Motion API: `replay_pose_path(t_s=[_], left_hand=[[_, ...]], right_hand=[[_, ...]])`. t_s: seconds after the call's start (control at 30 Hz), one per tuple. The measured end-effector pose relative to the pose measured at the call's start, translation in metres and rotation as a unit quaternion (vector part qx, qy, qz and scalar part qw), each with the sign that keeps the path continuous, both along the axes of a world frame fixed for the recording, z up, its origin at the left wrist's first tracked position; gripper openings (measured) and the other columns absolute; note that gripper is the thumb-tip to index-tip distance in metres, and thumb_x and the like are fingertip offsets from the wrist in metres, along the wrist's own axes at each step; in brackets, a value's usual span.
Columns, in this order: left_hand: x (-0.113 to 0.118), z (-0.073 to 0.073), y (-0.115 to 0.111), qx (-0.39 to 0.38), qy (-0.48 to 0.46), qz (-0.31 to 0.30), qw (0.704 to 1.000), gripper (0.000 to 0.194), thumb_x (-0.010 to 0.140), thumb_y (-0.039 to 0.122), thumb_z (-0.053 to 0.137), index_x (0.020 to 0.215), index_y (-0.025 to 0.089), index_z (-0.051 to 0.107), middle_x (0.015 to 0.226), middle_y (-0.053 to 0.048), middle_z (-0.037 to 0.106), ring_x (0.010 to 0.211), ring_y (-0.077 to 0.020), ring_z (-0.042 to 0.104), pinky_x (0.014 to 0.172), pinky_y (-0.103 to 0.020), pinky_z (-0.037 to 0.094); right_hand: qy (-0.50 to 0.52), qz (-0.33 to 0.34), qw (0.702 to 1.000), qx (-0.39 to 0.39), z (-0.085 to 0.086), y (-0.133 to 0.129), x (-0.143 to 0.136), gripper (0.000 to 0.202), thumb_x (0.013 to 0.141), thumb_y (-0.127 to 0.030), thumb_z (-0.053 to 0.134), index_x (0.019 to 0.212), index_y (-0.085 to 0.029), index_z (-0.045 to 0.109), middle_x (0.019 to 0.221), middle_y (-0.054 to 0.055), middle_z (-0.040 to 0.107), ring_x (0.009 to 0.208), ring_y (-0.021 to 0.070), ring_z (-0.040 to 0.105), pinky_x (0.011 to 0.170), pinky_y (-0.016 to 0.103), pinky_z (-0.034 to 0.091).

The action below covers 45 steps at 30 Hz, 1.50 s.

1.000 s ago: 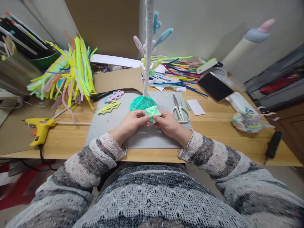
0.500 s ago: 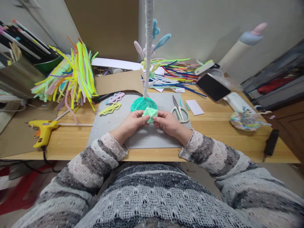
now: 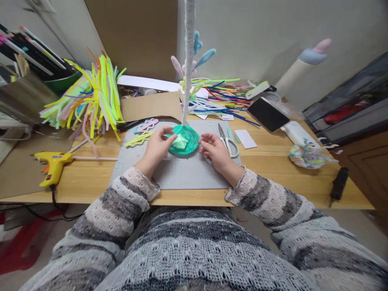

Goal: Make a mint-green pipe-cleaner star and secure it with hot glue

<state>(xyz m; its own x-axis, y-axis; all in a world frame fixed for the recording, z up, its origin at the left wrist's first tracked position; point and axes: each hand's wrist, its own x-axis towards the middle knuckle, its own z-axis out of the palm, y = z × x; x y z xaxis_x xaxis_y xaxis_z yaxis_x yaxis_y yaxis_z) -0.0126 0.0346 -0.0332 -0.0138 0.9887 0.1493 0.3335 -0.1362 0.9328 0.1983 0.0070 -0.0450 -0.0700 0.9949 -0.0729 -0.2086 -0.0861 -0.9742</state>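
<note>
A: How did the two hands stand?

B: The left hand point(image 3: 158, 148) came in from the lower left of the frame, with its thumb and fingers apart at the left edge of the green disc point(image 3: 191, 146). It was open, not clenched. Its thumb was very near the pale green piece point(image 3: 180, 142), but I could not tell if it touched.

A: And the right hand point(image 3: 217, 152)?

B: It was at the right edge of the disc, with the fingers half bent toward the thumb. If something small was between them, I could not tell.

A: Where exactly was the pale green piece?

B: It lay on the left part of the disc, near the middle of the frame, in front of the white stem point(image 3: 188, 68), which rose upright.

A: Was there room for moving?

B: In front of the disc, the grey mat point(image 3: 188, 174) was bare down to its front edge, near the front edge of the table point(image 3: 273, 178). The scissors point(image 3: 228, 141) were just beside the right hand, and the yellow shape point(image 3: 138, 139) just beside the left, so the sides were narrower.
</note>
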Motion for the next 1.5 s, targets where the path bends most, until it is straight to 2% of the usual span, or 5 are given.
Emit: replay_pose_path(t_s=[0.13,0.4,0.8,1.13,1.5], left_hand=[[-0.015,-0.002,0.014,0.077,0.092,0.101,0.988,0.026,0.081,0.031,0.064,0.103,0.016,0.063,0.117,-0.010,0.064,0.085,-0.0176,0.057,0.082,-0.035,0.047],[-0.002,-0.003,-0.007,0.086,0.340,-0.039,0.936,0.051,0.063,0.047,0.081,0.100,0.017,0.061,0.104,-0.012,0.060,0.103,-0.0320,0.054,0.092,-0.046,0.043],[-0.014,-0.005,0.018,0.113,0.212,0.031,0.970,0.027,0.083,0.018,0.058,0.110,0.018,0.063,0.116,-0.011,0.064,0.106,-0.0248,0.059,0.089,-0.040,0.048],[-0.004,-0.009,0.012,0.087,0.310,0.000,0.947,0.045,0.071,0.041,0.074,0.107,0.015,0.065,0.106,-0.013,0.062,0.107,-0.0331,0.053,0.098,-0.047,0.040],[0.026,0.006,-0.023,-0.022,-0.079,-0.219,0.972,0.051,0.070,0.029,0.078,0.116,0.019,0.060,0.094,-0.003,0.067,0.073,-0.0139,0.057,0.068,-0.027,0.045]], right_hand=[[-0.019,0.002,1.000,-0.010,-0.001,0.002,0.002,0.033,0.068,-0.035,0.071,0.093,-0.021,0.055,0.082,-0.002,0.058,0.058,0.0075,0.053,0.042,0.018,0.035],[-0.039,0.027,0.999,0.012,-0.003,-0.001,0.000,0.023,0.068,-0.031,0.071,0.085,-0.020,0.060,0.070,-0.004,0.057,0.055,0.0080,0.052,0.045,0.020,0.038],[-0.051,0.037,0.998,0.016,-0.004,-0.001,0.000,0.021,0.068,-0.029,0.070,0.084,-0.020,0.061,0.066,-0.005,0.058,0.054,0.0081,0.052,0.047,0.021,0.039],[-0.052,0.047,0.997,0.014,-0.004,0.000,-0.001,0.021,0.066,-0.029,0.073,0.082,-0.020,0.062,0.067,-0.004,0.058,0.055,0.0086,0.052,0.047,0.021,0.039],[0.018,0.099,0.995,0.021,-0.003,-0.005,-0.006,0.037,0.067,-0.047,0.080,0.085,-0.019,0.065,0.072,-0.003,0.060,0.058,0.0087,0.049,0.052,0.022,0.042]])
